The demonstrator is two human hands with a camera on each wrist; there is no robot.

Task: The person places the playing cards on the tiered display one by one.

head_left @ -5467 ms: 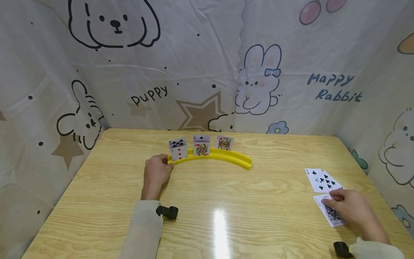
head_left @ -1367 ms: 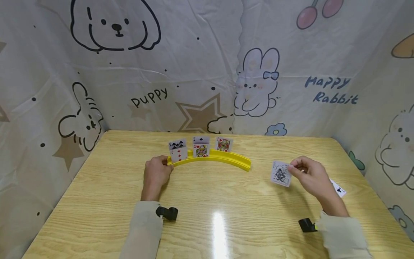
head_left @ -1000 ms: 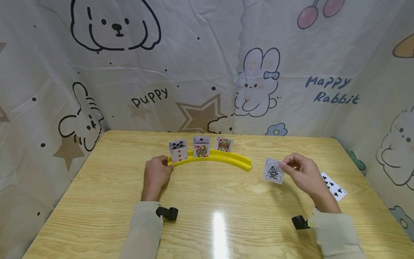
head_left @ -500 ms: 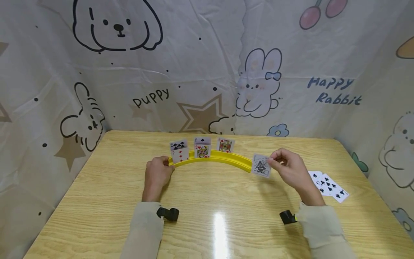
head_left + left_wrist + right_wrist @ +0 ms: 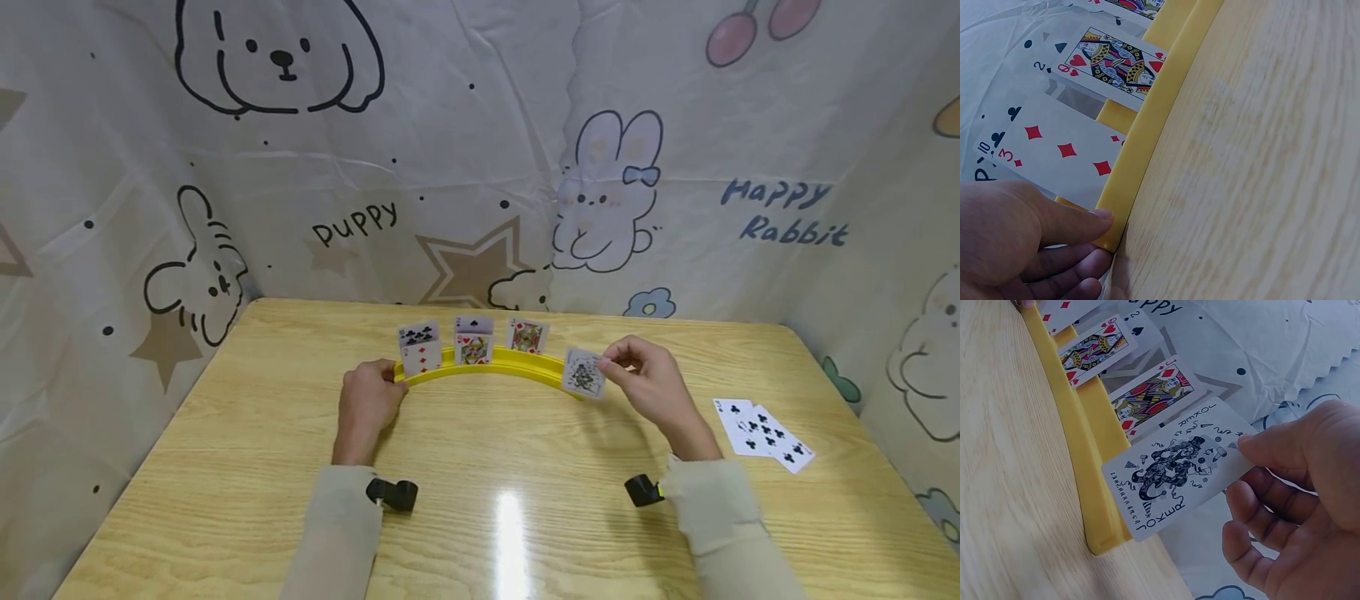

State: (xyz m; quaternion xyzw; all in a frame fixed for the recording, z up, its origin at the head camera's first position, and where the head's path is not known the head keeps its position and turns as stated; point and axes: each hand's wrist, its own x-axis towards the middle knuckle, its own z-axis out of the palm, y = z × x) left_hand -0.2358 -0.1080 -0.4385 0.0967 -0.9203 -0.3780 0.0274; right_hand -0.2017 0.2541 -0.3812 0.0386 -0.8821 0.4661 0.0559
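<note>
My left hand (image 5: 366, 408) pinches the left end of a curved yellow card holder (image 5: 517, 362), its thumb lying on the front strip. Between thumb and fingers my right hand (image 5: 651, 385) holds a black-and-white joker (image 5: 1179, 465) by its upper right edge. The joker overlaps the holder's right end, its lower edge close over the groove in the right wrist view. Standing in the holder from the left are a three of diamonds (image 5: 1063, 147) before a ten of clubs, a queen of hearts (image 5: 1113, 67) before a two of spades, and a jack of diamonds (image 5: 1159, 400).
Two overlapping club cards (image 5: 765, 435) lie face up on the wooden table (image 5: 450, 500), right of my right hand. A printed cloth (image 5: 465, 167) hangs behind the table and along its sides.
My right hand has picked up the joker from beside the club cards and carried it left to the holder's right end. The left hand has stayed on the holder.
</note>
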